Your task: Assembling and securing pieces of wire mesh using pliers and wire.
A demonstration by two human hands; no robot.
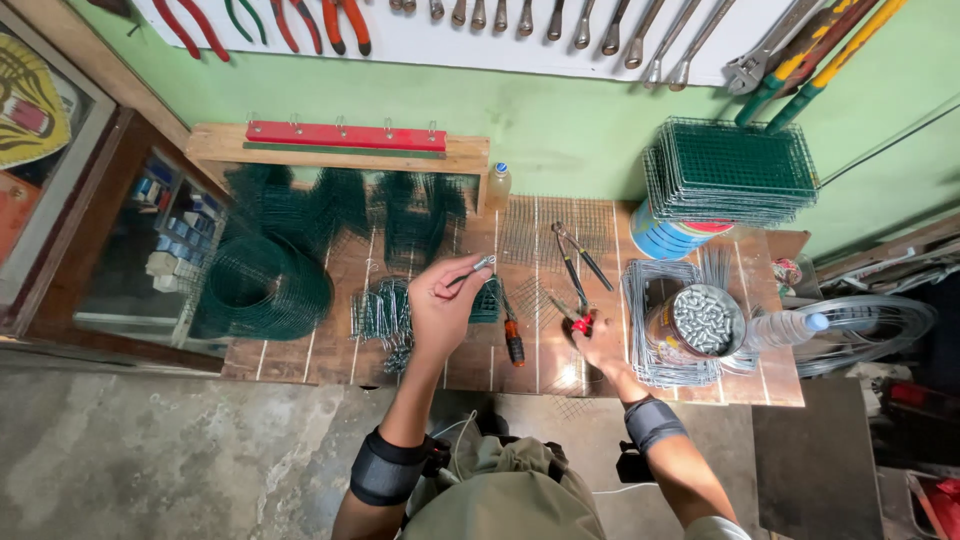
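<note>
My left hand [440, 305] is raised over the wooden workbench [330, 360] and pinches a small bent metal clip [478, 268] between its fingertips. A pile of similar grey wire clips [380, 315] lies just left of it. My right hand [590, 340] rests lower on the bench, closed on the red handle of long pliers [572, 270] whose jaws point away toward the wall. An orange-handled screwdriver [512, 335] lies between the two hands. A flat piece of wire mesh [545, 230] sits under the pliers.
A roll of green wire mesh [262, 285] stands at the left. Stacked green mesh panels [730, 170] sit on a blue tin at the back right. A can of metal pieces [700, 322], a grey wire basket [645, 300] and a plastic bottle [785, 328] crowd the right. Tools hang on the wall.
</note>
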